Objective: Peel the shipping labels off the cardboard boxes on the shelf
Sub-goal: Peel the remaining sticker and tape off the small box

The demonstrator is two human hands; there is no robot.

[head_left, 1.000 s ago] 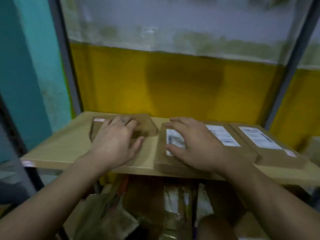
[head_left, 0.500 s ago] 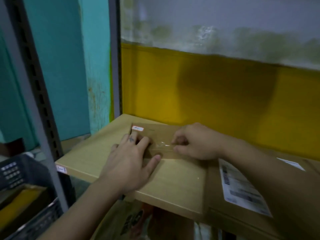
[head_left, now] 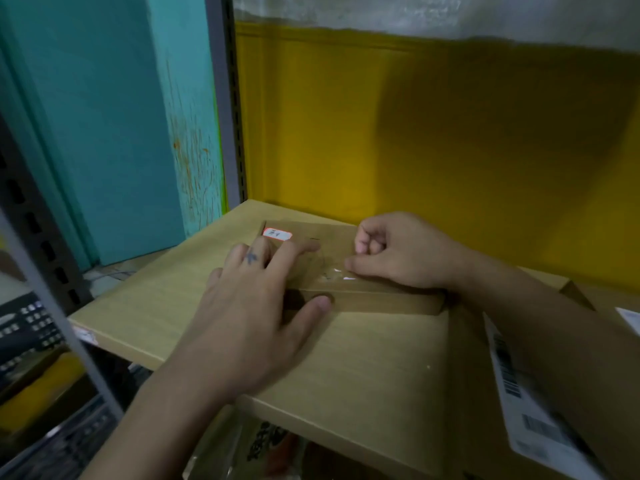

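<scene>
A flat cardboard box (head_left: 381,301) lies at the back left of the wooden shelf (head_left: 156,299). It carries a small red-edged sticker (head_left: 277,234) at its far left corner and a glossy strip of clear tape (head_left: 334,273) on top. My left hand (head_left: 252,306) lies flat on the box with fingers spread, the thumb against its front side. My right hand (head_left: 398,251) is curled over the box top, thumb and fingertips pinching at the tape's right edge. A second box (head_left: 467,375) at the right bears a white barcode shipping label (head_left: 519,393).
Another white label (head_left: 630,318) shows at the far right edge. A grey shelf upright (head_left: 228,116) stands at the back left and another post (head_left: 52,306) at the front left. A black crate (head_left: 27,323) sits lower left. Packages (head_left: 263,445) lie under the shelf.
The view swung left to the left box. My right hand left the labelled box, came over to the left box and curled onto its tape. My left hand stays flat on that box.
</scene>
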